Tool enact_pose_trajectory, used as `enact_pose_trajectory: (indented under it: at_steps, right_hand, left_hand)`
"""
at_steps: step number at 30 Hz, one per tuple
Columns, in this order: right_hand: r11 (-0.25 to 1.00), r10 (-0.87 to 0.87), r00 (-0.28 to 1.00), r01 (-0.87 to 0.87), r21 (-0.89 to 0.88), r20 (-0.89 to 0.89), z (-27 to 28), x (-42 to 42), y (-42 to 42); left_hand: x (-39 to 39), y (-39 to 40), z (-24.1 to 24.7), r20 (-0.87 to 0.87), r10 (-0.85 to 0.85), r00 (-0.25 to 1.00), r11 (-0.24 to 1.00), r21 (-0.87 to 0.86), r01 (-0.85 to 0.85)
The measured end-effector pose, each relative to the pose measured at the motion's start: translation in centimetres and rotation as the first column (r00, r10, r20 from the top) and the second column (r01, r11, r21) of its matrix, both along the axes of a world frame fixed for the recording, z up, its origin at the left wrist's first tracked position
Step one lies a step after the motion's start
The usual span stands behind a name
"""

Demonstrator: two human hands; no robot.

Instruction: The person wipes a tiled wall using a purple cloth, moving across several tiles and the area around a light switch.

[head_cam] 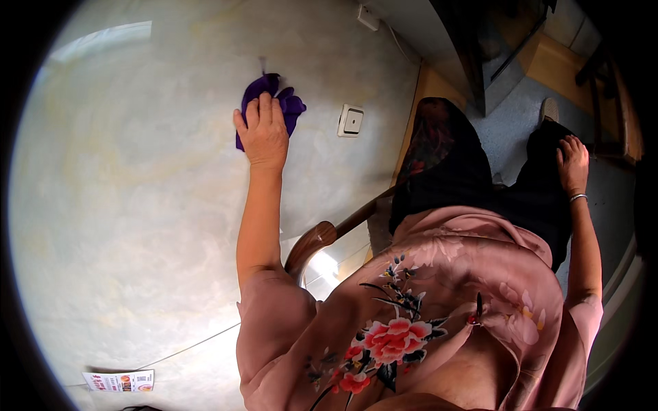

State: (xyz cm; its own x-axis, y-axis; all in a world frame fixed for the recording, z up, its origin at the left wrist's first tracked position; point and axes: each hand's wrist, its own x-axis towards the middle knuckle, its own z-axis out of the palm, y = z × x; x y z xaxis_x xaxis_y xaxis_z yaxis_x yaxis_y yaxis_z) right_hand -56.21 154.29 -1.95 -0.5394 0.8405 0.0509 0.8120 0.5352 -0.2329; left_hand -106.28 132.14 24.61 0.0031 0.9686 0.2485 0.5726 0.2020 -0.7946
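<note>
My left hand (266,128) is stretched out and presses a purple cloth (293,105) against the pale, mottled wall (154,180). The cloth is bunched under my fingers, and its folds stick out above and to the right of them. A white wall plate (351,120), likely a socket or switch, sits to the right of the cloth, apart from it. With nothing visible in it, my right hand (573,163) rests on the dark trouser leg (542,149) near my knee. A metal bracelet (578,197) circles that wrist.
A wooden chair armrest (313,241) curves between my left arm and my lap. Higher up the wall is a white box (368,17) with a cable. A printed card (121,381) lies at lower left. Wooden furniture (617,103) stands on the grey floor at far right.
</note>
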Motion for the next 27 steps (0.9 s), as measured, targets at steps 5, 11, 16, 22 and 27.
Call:
enact_pose_trajectory:
  at_steps: [5, 11, 16, 22, 27]
  right_hand:
    - [1.000, 0.020, 1.000, -0.019, 0.019, -0.016, 0.1, -0.3, -0.1]
    - [1.000, 0.005, 0.999, -0.004, 0.004, -0.036, 0.1, 0.5, 0.2]
    - [1.000, 0.001, 1.000, -0.001, 0.007, -0.027, 0.6, -0.1, 0.1]
    - [0.999, 0.023, 0.997, -0.021, 0.031, -0.070, 0.3, 0.0, 0.1]
    - [0.999, 0.023, 0.998, -0.021, 0.044, -0.059, -0.4, 0.5, 0.3]
  left_hand:
    - [0.0, -1.9, -2.9, 0.112, 0.014, 0.994, 0.987, -0.159, 0.004]
    - [-0.3, -0.5, -0.2, -0.010, -0.001, 1.000, 0.999, 0.049, 0.002]
    - [-0.7, -0.2, -1.2, 0.032, -0.067, 0.997, 0.997, -0.030, 0.068]
    - [-0.1, -2.4, -4.1, 0.219, -0.009, 0.976, 0.956, -0.284, 0.072]
    - [-0.9, 1.7, 0.2, 0.024, -0.079, 0.997, 0.996, 0.034, 0.078]
